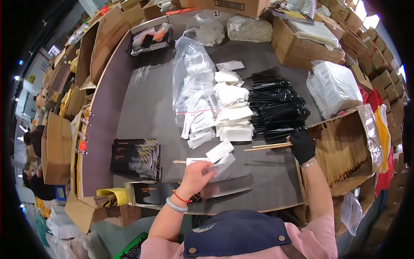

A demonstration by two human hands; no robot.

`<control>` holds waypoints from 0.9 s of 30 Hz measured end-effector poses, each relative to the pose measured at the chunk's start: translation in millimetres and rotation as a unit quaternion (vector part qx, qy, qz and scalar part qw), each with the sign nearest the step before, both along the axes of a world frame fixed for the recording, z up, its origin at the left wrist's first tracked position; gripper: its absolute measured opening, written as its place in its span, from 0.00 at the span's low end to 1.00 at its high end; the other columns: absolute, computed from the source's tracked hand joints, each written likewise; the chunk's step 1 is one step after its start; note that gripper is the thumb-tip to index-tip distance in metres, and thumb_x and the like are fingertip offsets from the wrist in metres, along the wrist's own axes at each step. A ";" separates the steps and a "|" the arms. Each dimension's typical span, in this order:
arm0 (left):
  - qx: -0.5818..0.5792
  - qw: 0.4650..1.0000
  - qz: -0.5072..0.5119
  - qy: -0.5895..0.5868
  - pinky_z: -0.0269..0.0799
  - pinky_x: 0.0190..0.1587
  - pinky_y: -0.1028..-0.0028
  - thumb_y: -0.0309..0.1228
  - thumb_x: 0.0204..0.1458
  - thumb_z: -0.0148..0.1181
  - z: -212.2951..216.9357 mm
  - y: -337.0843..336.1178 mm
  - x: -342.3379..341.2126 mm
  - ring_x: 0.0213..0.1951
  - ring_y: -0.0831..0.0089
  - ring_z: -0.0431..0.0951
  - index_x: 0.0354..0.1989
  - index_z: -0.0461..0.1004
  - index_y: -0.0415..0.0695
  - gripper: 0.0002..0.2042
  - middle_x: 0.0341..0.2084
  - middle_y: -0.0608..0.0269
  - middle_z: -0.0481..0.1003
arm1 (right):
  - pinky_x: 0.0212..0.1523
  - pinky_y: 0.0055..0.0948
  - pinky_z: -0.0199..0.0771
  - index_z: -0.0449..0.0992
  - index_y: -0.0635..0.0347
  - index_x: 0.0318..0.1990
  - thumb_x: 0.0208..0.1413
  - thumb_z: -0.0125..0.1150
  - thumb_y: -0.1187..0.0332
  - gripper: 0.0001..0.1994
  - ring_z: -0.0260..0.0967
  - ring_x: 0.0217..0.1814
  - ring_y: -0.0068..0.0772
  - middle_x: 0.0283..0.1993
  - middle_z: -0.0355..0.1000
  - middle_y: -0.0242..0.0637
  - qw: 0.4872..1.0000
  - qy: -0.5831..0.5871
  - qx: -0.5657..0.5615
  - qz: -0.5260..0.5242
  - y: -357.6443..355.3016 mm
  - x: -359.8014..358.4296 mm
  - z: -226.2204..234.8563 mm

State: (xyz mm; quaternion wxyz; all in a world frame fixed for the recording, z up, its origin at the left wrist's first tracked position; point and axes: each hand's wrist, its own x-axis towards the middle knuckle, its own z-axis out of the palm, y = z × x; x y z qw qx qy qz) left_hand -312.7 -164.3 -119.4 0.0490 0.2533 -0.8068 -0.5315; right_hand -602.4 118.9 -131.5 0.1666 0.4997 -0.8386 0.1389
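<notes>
The left hand (196, 175) is pinching a small white packet (220, 152) while the gloved right hand (302, 146) is gripping wooden chopsticks (268, 147) (loosely?), which are sticking out leftward and could easily be slipping out.

Black glove (302, 146); tan chopsticks (268, 147); white packets (233, 113); black cutlery (276, 108); dark grey table (146, 108).

Left hand (195, 176): your fingers blur over the white packet (219, 166); you can't tell the grip.
Black sleeve (156, 192): partly hidden under your wrist.
Cardboard box (345, 151): your gloved right hand (302, 146) covers its near corner.
Chopsticks (268, 147): ends hidden in your glove.
</notes>
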 end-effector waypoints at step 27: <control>-0.329 0.932 -0.149 -0.002 0.57 0.60 0.55 0.38 0.30 0.75 -4.1 15.9 75.5 0.55 0.55 0.64 0.53 0.70 0.44 0.35 0.53 0.59 0.67 | 0.32 0.39 0.71 0.74 0.46 0.51 0.52 0.61 0.68 0.17 0.72 0.36 0.42 0.31 0.75 0.35 0.923 -0.315 0.077 0.208 -62.1 171.8 -30.3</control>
